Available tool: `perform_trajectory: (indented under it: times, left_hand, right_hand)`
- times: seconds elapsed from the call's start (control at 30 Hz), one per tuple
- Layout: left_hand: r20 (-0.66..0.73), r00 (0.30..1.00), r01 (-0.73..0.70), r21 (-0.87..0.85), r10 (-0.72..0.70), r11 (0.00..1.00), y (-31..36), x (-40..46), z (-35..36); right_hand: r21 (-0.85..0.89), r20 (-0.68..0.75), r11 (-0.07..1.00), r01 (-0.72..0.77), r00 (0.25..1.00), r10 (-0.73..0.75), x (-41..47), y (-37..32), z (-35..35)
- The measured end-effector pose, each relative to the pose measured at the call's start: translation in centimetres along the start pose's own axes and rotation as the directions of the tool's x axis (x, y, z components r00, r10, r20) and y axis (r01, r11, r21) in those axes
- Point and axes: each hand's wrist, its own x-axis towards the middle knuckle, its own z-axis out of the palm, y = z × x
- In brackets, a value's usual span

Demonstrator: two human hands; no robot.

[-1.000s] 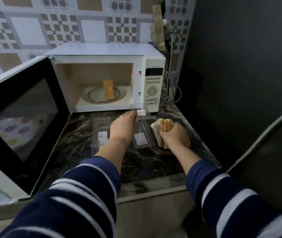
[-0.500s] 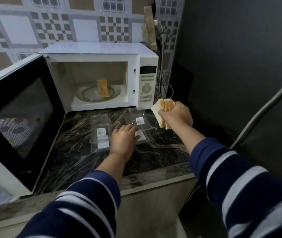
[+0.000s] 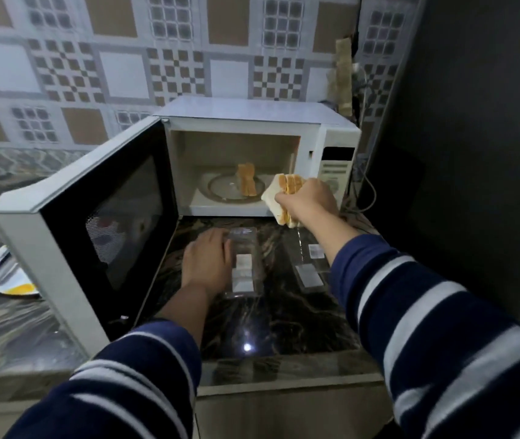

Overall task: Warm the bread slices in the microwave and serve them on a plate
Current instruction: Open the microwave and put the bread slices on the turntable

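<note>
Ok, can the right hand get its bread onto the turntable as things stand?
Probably yes: the microwave door is swung wide open, the right hand grips its slices at the opening, and the glass turntable shows bare room beside the bread already there.

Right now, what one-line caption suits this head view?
Right hand carries bread slices toward the open microwave; left hand rests beside a clear package.

glossy marble counter (image 3: 300,321), clear plastic packs (image 3: 243,264)

Two clear plastic packs (image 3: 243,264) (image 3: 311,263) with white labels, lying flat and apart on dark marbled table (image 3: 284,318). Checker-patterned wall tiles (image 3: 119,58) at far side. Grey cable (image 3: 368,188) at far right.
</note>
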Motion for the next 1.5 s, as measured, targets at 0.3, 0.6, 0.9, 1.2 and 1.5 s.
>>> perform_trajectory:
  times: [0.3, 0.6, 0.9, 1.2, 1.5]
  left_hand:
    - [0.185, 0.966, 0.187, -0.015, -0.181, 0.982, -5.0, 2.3, 4.6]
    - [0.175, 0.963, 0.192, 0.095, -0.207, 0.977, -6.8, 2.3, 7.2]
    - [0.137, 0.963, 0.23, 0.031, -0.232, 0.973, -6.9, 2.4, 7.1]
    - [0.138, 0.966, 0.221, 0.003, -0.219, 0.975, -6.9, 2.3, 7.1]
    - [0.112, 0.968, 0.226, 0.001, -0.225, 0.974, -6.9, 2.3, 7.3]
  right_hand:
    - [0.044, 0.139, 0.997, 0.064, 0.988, -0.069, 7.7, -3.9, 9.6]
    - [0.159, 0.198, 0.987, 0.003, 0.98, -0.035, 15.7, -7.5, 16.1]
    - [-0.009, 0.15, 0.975, 0.222, 0.964, -0.218, 17.7, -9.3, 19.3]
    - [0.019, 0.173, 0.968, 0.25, 0.953, -0.25, 17.9, -8.8, 20.8]
    - [0.011, 0.189, 0.971, 0.239, 0.953, -0.237, 18.1, -8.2, 20.4]
